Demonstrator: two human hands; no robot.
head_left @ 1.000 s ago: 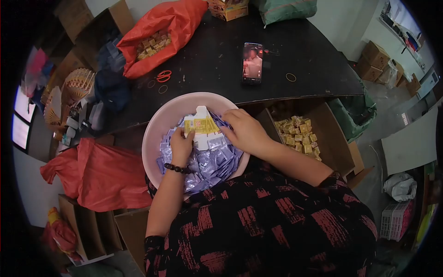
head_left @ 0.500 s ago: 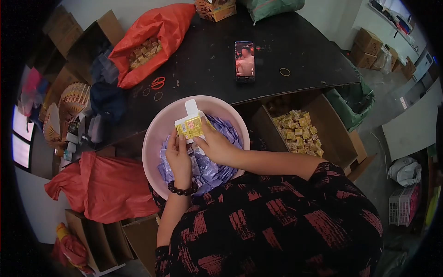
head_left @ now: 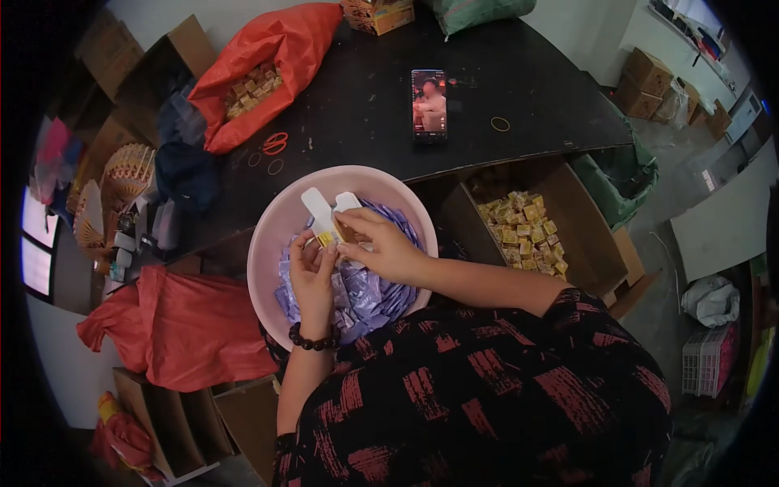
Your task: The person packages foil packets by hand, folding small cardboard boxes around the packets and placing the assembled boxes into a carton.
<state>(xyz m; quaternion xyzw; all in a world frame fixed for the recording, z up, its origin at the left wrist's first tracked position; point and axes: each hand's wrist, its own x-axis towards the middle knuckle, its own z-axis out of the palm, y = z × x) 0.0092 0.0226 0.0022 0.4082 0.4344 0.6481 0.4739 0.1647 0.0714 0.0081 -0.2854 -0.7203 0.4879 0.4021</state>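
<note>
as both hands meet over the tub (head_left: 272, 219) of purple packets (head_left: 359, 294), i find the carton (head_left: 323, 216) being handled there, white flaps standing out. the left hand (head_left: 314, 280) is nearly closed, thumb and fingertips pinching its lower end, while the right hand (head_left: 388, 250), partly curled, pinches its side. i judge that the next move calls for light, even pressure on thin card.

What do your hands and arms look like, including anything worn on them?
Both hands are bare, without gloves. The left hand has a bracelet of dark round beads at its wrist; the right hand shows no bracelet. The short sleeves are black with streaky, brush-like reddish patches.
</note>
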